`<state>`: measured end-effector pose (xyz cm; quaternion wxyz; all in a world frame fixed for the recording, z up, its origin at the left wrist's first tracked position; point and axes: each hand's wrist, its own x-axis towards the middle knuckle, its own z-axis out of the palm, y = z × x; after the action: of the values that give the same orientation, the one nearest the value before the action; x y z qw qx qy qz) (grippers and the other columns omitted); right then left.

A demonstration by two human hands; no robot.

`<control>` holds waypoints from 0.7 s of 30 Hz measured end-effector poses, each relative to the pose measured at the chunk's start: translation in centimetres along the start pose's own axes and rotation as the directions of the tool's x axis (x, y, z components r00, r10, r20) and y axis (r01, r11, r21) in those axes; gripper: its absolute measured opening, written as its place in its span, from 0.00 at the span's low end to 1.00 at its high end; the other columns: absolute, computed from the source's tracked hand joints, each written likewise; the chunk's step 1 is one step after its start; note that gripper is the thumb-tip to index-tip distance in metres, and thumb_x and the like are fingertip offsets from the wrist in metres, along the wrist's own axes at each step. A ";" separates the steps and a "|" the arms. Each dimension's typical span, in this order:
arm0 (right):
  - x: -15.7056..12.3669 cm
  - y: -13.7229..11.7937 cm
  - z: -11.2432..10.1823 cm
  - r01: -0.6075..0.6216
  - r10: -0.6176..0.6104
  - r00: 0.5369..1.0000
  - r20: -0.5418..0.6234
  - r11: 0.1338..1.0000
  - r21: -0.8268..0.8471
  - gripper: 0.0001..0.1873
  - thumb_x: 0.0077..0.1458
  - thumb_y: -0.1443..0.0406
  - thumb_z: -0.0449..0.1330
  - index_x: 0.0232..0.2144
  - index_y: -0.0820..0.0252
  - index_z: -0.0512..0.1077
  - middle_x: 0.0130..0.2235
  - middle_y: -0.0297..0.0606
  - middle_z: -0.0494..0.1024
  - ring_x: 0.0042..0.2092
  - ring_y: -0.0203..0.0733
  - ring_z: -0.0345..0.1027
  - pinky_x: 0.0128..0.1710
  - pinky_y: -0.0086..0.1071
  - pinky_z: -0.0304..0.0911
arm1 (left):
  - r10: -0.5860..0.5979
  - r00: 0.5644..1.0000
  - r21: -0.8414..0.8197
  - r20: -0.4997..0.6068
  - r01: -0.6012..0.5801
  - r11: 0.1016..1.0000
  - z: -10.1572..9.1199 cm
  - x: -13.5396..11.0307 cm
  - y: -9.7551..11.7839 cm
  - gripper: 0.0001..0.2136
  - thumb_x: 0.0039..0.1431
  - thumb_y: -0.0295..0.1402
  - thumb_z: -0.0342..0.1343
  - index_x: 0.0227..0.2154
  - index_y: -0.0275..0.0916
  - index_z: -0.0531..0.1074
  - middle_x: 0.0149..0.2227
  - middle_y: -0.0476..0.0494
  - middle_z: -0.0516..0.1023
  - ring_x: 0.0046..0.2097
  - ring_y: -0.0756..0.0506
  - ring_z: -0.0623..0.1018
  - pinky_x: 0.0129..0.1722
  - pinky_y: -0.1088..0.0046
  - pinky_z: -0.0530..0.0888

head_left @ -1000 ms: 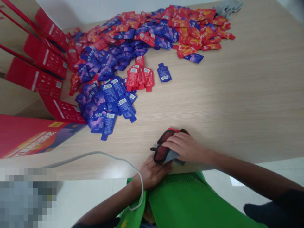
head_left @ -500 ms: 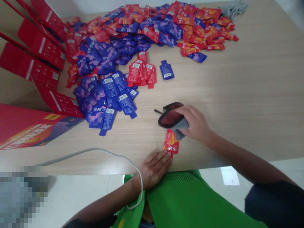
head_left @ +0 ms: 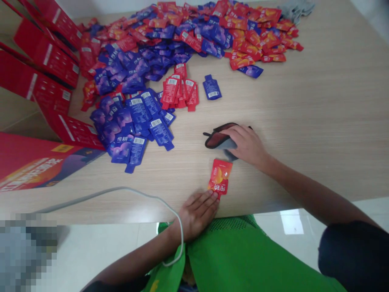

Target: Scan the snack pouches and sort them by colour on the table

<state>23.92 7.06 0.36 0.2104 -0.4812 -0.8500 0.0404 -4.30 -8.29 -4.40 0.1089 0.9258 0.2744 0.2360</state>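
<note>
My left hand (head_left: 199, 213) lies flat near the table's front edge. Its fingertips rest on the narrow neck of a red and orange sachet (head_left: 220, 174), front side up. Beyond the sachet, my right hand (head_left: 247, 146) is closed around a folded cloth pad (head_left: 217, 140) with a dark red face, black rim and grey parts. The pad is apart from the sachet, close to the tabletop; whether it touches the table I cannot tell. Farther off lie a single blue sachet (head_left: 212, 87) and a small stack of red sachets (head_left: 179, 92), backs up.
Blue sachets (head_left: 138, 111) overlap in a group at left. Behind them a long heap of red and blue sachets (head_left: 164, 46) spans the back, with a grey cloth (head_left: 296, 12) at its end. Red boxes (head_left: 45, 52) line the left. A grey cable (head_left: 121, 188) crosses the front.
My right hand has moved the pad slightly away from me and off the sachet's far end, so more of that sachet shows. My left hand stays on the sachet's neck.
</note>
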 end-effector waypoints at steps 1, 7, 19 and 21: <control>-0.4 -0.8 -0.6 -0.001 0.003 0.998 -0.056 0.999 0.038 0.26 0.60 0.65 0.62 0.60 0.58 0.70 0.55 0.48 0.78 0.54 0.57 0.70 0.55 0.49 0.66 | 0.000 1.000 0.001 -0.006 0.000 1.000 0.0 0.1 0.0 0.15 0.71 0.29 0.58 0.58 0.36 0.74 0.60 0.41 0.79 0.63 0.43 0.77 0.67 0.61 0.71; -6.1 -7.9 0.7 0.263 -0.313 0.928 0.203 0.935 0.238 0.20 0.64 0.60 0.60 0.56 0.57 0.73 0.49 0.43 0.81 0.48 0.50 0.71 0.51 0.44 0.66 | -0.065 0.997 0.010 -0.032 0.065 0.998 -0.6 0.4 0.2 0.08 0.69 0.30 0.60 0.48 0.43 0.80 0.37 0.47 0.85 0.40 0.45 0.84 0.49 0.64 0.81; -3.1 -3.5 3.3 0.201 -0.220 0.965 0.145 0.970 0.135 0.24 0.61 0.55 0.66 0.56 0.60 0.73 0.51 0.47 0.79 0.51 0.53 0.71 0.53 0.46 0.66 | -0.049 0.999 0.021 -0.008 0.049 0.999 -0.4 0.9 0.6 0.15 0.71 0.28 0.57 0.58 0.35 0.75 0.60 0.39 0.79 0.61 0.42 0.79 0.65 0.62 0.74; -1.8 -2.4 3.3 0.173 -0.180 0.974 0.139 0.983 0.067 0.25 0.60 0.58 0.67 0.57 0.60 0.72 0.51 0.48 0.79 0.51 0.53 0.71 0.54 0.46 0.66 | -0.045 0.999 0.028 -0.008 0.045 0.999 -0.5 0.9 0.6 0.16 0.70 0.28 0.58 0.58 0.35 0.75 0.60 0.39 0.79 0.62 0.42 0.78 0.65 0.63 0.74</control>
<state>21.49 4.68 -2.60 0.1641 -0.3937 -0.9010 0.0793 -3.60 -8.28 -3.46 0.1003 0.9199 0.2990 0.2332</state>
